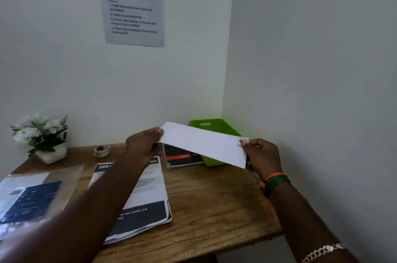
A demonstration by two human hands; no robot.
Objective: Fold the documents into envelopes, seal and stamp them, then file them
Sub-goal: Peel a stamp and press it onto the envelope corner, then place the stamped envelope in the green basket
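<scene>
- Above the desk's (214,202) back right corner: white envelope (204,144) held in the air, clear of the wood, long axis running left-right and sloping down toward the right end.
- Green bin (214,126) sits directly behind and under the envelope, tucked into the wall corner. My read: that's the filing spot, so the next move is a short push forward and down; the envelope's length lies roughly along the bin's.
- Right hand (263,158) is nearer the bin; left hand (142,145) is on the end further from it.
- Left hand: fingers curled, thumb and fingertips pinching the envelope's left short edge.
- Right hand: pinching the right short edge, thumb on the front face by the top right corner. There's a small mark under the thumb; could be a stamp, too blurred to tell.
- Can't tell whether the flap is sealed; only a plain white face shows.
- Stage guess: this one is near filing, pending stamp check.
- Still to do: stack of printed sheets (141,196) lies flat mid-desk under the left forearm, unfolded.
- Other items: tape dispenser (101,151) at the back, flower pot (46,140) back left, clear sleeve with a blue sheet (30,198) at the left edge, dark box (182,156) just left of the bin, partly hidden by the envelope.
- Instruction sheet (133,3) taped on the wall above; text too blurred to read reliably.
- Risk: the envelope's long axis may catch the bin rim if it goes in level; tipping one end in first looks safer.
</scene>
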